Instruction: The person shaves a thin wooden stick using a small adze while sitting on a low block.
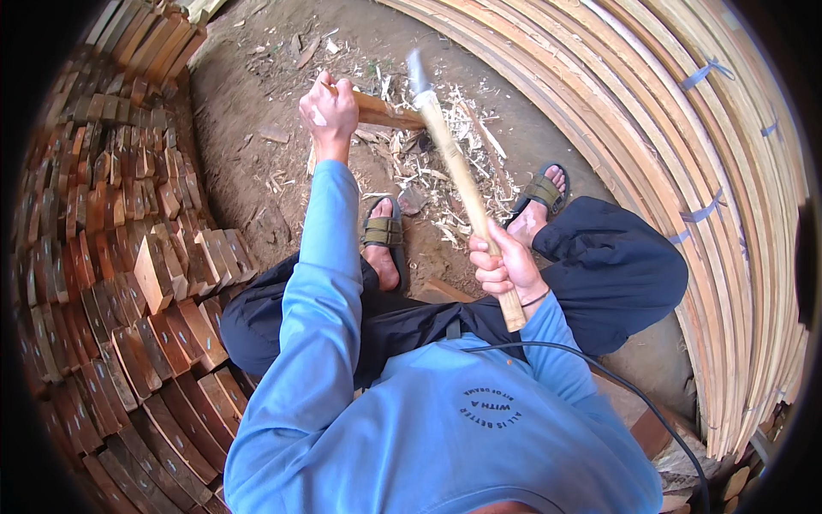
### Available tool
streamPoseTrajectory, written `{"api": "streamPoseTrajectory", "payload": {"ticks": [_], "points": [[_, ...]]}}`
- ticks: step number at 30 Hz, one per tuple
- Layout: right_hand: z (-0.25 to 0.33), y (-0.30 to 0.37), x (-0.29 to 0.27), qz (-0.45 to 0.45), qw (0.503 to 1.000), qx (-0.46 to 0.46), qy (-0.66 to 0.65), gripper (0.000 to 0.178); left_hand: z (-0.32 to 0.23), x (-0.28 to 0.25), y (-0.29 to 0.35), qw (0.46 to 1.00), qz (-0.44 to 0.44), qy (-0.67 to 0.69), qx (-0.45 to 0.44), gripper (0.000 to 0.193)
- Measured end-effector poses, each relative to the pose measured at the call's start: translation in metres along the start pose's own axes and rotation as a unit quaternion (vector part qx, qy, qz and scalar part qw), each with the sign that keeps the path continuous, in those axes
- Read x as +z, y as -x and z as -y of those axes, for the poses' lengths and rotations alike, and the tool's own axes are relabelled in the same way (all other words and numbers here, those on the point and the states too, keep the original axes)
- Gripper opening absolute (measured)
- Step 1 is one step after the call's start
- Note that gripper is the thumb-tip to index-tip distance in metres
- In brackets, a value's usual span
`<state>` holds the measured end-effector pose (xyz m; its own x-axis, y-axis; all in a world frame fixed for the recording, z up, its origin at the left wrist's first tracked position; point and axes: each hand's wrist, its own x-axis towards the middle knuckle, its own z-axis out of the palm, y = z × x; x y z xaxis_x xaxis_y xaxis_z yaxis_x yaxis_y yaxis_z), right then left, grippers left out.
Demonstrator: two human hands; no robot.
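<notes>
My left hand (329,116) is closed round the near end of a short reddish-brown piece of wood (385,112). The piece reaches right over the chip-strewn ground. In my right hand (508,263) is the lower part of a pale wooden handle (458,163), gripped with the fingers wrapped round it. A narrow metal head (417,72), smeared by motion, tops this hatchet-like tool; whether it is a hatchet or an adze I cannot tell. The tool's upper end crosses the view just by the right end of the wood piece.
Pale wood chips (479,128) lie scattered over the dirt floor (248,137). Stacked wood blocks (128,257) rise on the left. Long bent planks (668,111), tied with blue strips, curve along the right. My sandalled feet (383,231) stand close to the work. A black cable (634,385) runs beside me.
</notes>
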<state>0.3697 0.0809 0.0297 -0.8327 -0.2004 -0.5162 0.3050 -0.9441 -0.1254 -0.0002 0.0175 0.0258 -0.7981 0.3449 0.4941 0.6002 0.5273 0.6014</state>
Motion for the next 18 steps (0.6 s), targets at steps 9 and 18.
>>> {"api": "streamPoseTrajectory", "payload": {"ticks": [9, 18], "points": [[-0.027, -0.016, 0.018, -0.29, 0.591, -0.333, 0.675, 0.052, 0.004, -0.004, 0.0, 0.997, -0.029, -0.02, -0.066, 0.027], [-0.003, 0.0, 0.049, -0.233, 0.815, -0.163, 0.506, 0.053, 0.013, -0.016, 0.002, 0.995, -0.044, -0.04, -0.085, 0.031]]}}
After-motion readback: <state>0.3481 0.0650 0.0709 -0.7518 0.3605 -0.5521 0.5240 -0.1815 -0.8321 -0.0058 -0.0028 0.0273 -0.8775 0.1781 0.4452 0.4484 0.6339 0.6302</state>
